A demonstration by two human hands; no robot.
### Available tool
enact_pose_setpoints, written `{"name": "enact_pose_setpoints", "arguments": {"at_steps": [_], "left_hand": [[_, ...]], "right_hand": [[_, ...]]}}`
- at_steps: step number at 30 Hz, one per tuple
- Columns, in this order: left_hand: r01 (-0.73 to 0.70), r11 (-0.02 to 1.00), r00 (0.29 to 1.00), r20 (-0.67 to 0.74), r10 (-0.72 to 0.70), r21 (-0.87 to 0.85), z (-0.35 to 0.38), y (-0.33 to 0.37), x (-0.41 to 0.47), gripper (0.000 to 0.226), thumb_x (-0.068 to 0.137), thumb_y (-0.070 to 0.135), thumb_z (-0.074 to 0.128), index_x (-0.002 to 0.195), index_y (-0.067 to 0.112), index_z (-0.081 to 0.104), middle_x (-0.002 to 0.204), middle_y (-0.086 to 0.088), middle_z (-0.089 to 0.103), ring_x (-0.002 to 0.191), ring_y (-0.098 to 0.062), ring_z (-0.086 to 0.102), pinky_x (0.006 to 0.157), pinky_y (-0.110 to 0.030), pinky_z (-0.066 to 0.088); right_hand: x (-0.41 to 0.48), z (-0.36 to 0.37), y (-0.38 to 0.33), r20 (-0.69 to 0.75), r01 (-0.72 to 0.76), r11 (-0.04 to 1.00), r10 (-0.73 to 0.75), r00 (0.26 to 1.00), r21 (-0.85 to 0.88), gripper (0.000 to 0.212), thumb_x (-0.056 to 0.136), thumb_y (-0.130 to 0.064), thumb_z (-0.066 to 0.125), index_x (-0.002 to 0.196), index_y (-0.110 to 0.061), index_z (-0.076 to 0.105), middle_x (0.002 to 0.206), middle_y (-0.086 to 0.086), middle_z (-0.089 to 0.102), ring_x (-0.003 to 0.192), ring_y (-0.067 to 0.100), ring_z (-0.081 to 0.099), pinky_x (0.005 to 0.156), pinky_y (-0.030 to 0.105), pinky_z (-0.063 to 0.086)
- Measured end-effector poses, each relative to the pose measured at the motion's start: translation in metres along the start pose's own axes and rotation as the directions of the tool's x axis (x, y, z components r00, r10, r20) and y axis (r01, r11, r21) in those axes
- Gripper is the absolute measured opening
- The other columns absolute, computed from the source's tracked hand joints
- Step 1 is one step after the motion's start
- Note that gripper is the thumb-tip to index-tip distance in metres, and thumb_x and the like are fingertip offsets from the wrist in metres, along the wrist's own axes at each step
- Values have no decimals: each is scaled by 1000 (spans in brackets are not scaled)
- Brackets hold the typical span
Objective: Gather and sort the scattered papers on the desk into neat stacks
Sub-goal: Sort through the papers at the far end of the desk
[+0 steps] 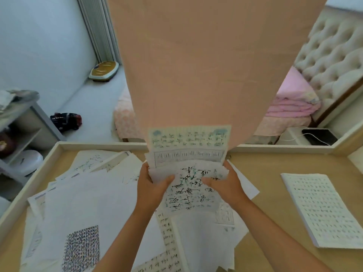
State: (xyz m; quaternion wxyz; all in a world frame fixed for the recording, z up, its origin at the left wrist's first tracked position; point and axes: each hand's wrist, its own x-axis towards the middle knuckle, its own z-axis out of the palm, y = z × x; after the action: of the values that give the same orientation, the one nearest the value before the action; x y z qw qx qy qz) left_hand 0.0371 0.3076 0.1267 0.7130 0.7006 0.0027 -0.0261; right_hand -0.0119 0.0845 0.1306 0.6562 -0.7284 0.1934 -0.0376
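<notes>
Both my hands hold a bundle of papers [188, 154] upright above the middle of the wooden desk [261, 173]. My left hand [152, 185] grips its left edge and my right hand [225, 185] its right edge, thumbs on the front sheet with black handwriting. Sheets with green print stick up behind it. A loose spread of white papers [82, 199] covers the desk's left half and runs under my forearms. One neat stack of printed sheets [322, 209] lies on the desk at the right.
A raised pale rim [98, 146] runs along the desk's far and left sides. A tall peach-coloured panel [206, 65] rises just behind the held papers. A grey shelf unit [25, 124] stands at the left, a bed with pink bedding [290, 103] beyond on the right.
</notes>
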Motion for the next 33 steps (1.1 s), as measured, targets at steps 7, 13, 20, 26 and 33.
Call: {"name": "enact_pose_setpoints", "arguments": {"at_steps": [7, 13, 20, 26, 33], "left_hand": [[42, 995, 998, -44, -38, 87, 28, -14, -16, 53, 73, 17, 86, 112, 33, 54, 108, 2, 67, 97, -16, 69, 74, -36, 61], [22, 990, 988, -157, 0, 139, 45, -17, -29, 53, 74, 19, 85, 112, 36, 52, 106, 13, 65, 95, -1, 66, 69, -22, 58], [-37, 974, 981, -177, 78, 225, 57, -23, -32, 44, 91, 17, 69, 127, 25, 46, 116, 13, 61, 106, -1, 59, 79, -13, 52], [8, 978, 990, -142, 22, 209, 56, -36, -35, 37, 96, 11, 59, 121, 33, 43, 108, 21, 57, 101, -5, 58, 71, -9, 46], [-102, 987, 991, -76, 112, 127, 72, -42, -28, 43, 93, 6, 62, 106, 44, 46, 104, 16, 60, 95, 5, 60, 75, -15, 52]], "right_hand": [[1, -28, 25, 91, -63, 998, 61, 994, 15, 70, 67, -23, 92, 127, -20, 56, 110, -7, 73, 102, 6, 69, 93, 36, 56], [13, -33, 34, 147, -32, 999, 34, 989, -11, 51, 76, -16, 84, 117, -30, 57, 107, -9, 73, 102, 7, 69, 92, 36, 55], [18, -31, 40, 89, -18, 996, 26, 996, -91, 50, 91, 5, 57, 124, -32, 48, 107, -20, 63, 94, -9, 59, 69, 6, 45], [2, -21, 47, 46, -65, 990, 71, 996, -129, 49, 97, -6, 55, 142, -21, 44, 131, -6, 59, 123, 16, 55, 103, 32, 43], [-12, -39, 48, -219, -77, 994, 59, 974, -73, 50, 93, -1, 60, 138, -14, 41, 124, -1, 60, 112, 17, 59, 99, 33, 49]]}}
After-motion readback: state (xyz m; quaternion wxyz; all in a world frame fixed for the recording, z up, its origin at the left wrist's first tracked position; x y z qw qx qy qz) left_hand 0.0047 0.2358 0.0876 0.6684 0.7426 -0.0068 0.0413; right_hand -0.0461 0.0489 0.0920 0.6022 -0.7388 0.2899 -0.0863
